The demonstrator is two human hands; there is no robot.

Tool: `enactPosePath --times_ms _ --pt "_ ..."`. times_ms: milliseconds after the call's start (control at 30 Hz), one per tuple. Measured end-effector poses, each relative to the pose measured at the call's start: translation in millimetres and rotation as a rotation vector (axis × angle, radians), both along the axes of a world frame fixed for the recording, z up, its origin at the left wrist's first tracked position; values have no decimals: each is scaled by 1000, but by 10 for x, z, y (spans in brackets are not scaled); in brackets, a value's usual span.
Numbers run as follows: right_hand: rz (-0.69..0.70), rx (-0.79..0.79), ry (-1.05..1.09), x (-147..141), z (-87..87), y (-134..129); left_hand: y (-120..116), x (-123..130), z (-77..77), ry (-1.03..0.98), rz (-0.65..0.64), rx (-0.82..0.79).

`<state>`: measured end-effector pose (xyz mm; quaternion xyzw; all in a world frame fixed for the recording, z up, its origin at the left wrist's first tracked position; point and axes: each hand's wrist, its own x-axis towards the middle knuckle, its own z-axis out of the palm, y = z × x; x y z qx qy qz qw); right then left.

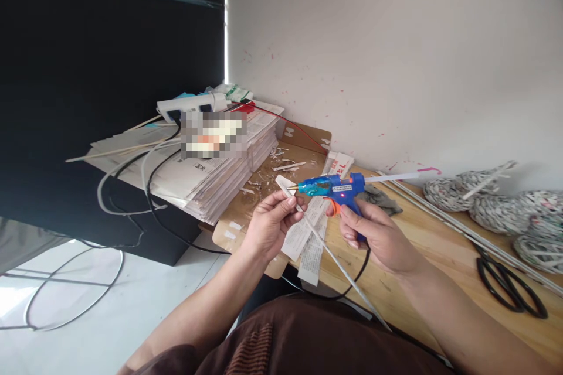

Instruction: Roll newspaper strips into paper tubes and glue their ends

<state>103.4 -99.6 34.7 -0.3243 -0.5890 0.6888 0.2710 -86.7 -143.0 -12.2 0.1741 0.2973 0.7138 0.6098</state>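
My right hand [373, 231] is wrapped round the handle of a blue hot glue gun [345, 187] with an orange trigger. A white glue stick [398, 177] sticks out of its back end. The metal nozzle points left and meets the loose end of a rolled newspaper tube [323, 240]. Between thumb and fingers, my left hand [275, 217] pinches that tube near its flat paper end. The tube slants down to the right towards my lap. Below the hands lie newspaper strips [314, 249] on the table.
A thick newspaper stack [220, 181] stands at the left, bearing a white power strip [191, 106] and cables. Paper scraps lie on cardboard [303, 158]. To the right are black scissors [510, 281], several paper tubes [444, 222] and woven paper bundles [492, 211] along the wall.
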Motion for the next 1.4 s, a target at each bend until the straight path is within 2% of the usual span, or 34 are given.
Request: enactPosePath --times_ms 633,733,833,967,1033,1100,1233,1333,1400 --pt "-41 -35 45 -74 -77 99 -37 -59 5 -24 4 -15" --pt "-76 -67 79 -179 -136 200 -69 -79 28 -32 23 -11" --pt "-152 -171 95 -357 -223 383 -105 -98 61 -13 21 13" --pt "-269 -334 -31 -677 -357 675 -156 -120 102 15 13 11" --pt "-312 -289 -166 -844 -423 793 -169 -125 117 33 12 2" --pt "-321 -275 -197 -1001 -485 879 -171 -125 129 48 12 -8" --pt "-252 -253 -234 -1203 -552 972 -159 -112 143 69 19 -32" --pt "-212 -215 -303 -1148 -500 985 -150 -103 148 85 34 -51" --pt "-206 -67 -377 -990 -406 934 -138 -98 145 88 43 -66"
